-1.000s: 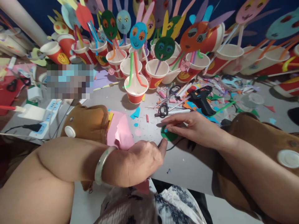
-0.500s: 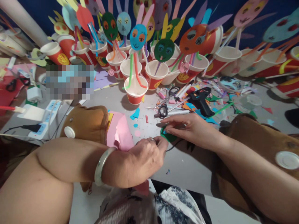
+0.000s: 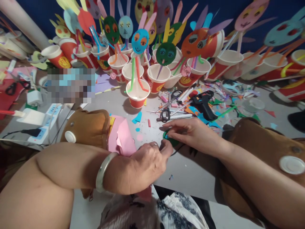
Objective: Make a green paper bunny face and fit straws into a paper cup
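Both grips are unclear: right hand (image 3: 194,135) arched over the green disc (image 3: 173,142), left hand (image 3: 149,163) curled at its edge; steady it flat

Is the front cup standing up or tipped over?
Upright: the front cup sits base-down on the table, open end up.
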Available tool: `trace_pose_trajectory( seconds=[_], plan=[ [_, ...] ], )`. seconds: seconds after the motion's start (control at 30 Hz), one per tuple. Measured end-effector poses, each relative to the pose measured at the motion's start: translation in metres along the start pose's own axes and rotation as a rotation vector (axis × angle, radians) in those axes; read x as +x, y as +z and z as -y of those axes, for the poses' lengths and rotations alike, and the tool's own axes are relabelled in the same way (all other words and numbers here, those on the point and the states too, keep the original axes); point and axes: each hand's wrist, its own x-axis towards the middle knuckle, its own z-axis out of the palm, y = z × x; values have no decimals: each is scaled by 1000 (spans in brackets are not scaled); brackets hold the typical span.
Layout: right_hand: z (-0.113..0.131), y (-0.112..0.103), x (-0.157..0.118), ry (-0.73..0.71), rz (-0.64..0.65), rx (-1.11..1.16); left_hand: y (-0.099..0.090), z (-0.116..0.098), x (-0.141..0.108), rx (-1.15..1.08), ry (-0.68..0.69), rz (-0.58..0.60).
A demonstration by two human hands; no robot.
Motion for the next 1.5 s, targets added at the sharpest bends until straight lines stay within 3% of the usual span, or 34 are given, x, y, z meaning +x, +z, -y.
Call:
trace_pose_trajectory(
  seconds=[0.3, 0.57, 0.77, 0.9, 1.1, 1.3, 1.5],
  plan=[
    [-1, -2, -1, 17, -21, 65, -8, 5, 2, -4, 56, 82],
    [2, -9, -3, -22, 95, 119, -13, 9, 3, 36, 67, 101],
    [4, -18, -5, -160, 141, -29, -5, 3, -4, 128, -10, -27],
    [5, -17, -5, -178, 148, -52, -8, 6, -4, 95, 35, 23],
    [6, -21, -3, -218, 59, -185, -15, 13, 0, 33, 91, 105],
    [5, -20, -1, -318, 126, -420, 4, 0, -9, -54, 57, 12],
    [3, -11, -3, -376, 187, -527, 13, -10, -12, -77, 25, 37]
  ],
)
